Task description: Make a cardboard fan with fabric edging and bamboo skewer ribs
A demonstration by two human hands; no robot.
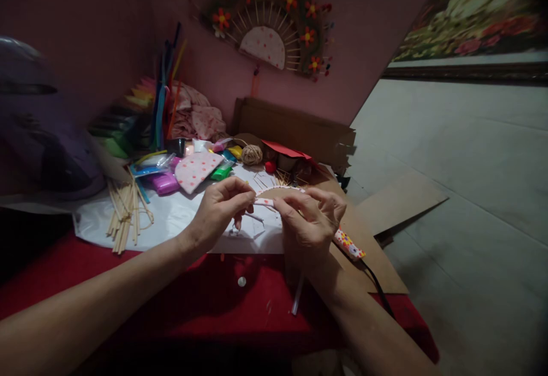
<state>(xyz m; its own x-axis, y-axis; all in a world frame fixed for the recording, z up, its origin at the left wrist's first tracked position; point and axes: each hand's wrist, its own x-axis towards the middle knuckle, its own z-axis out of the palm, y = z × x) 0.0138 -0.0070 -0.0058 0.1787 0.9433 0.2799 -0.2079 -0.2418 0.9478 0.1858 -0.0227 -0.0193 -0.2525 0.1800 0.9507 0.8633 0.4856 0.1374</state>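
Over the front of the table, both hands hold a half-round cardboard piece [278, 192] edged with white, red-dotted fabric. My left hand [225, 205] pinches its left corner between thumb and fingertips. At the near edge, my right hand [310, 216] has closed fingers on the fabric strip and hides much of the piece. Beyond the left hand lies a similar half-round piece [197, 172] covered in dotted fabric. A colourful, patterned tool [350, 246] with a black cord, perhaps a glue gun, rests right of the right hand. A clear stick [297, 296] shows below that hand.
Wooden sticks [124, 216] lie at the left on white sheeting [89, 222]. Coloured packets [165, 182], a twine ball [252, 154] and folded cardboard [295, 130] stand farther back. A flower-trimmed fan [265, 48] hangs on the wall. Red cloth [192, 307] covers the table's front.
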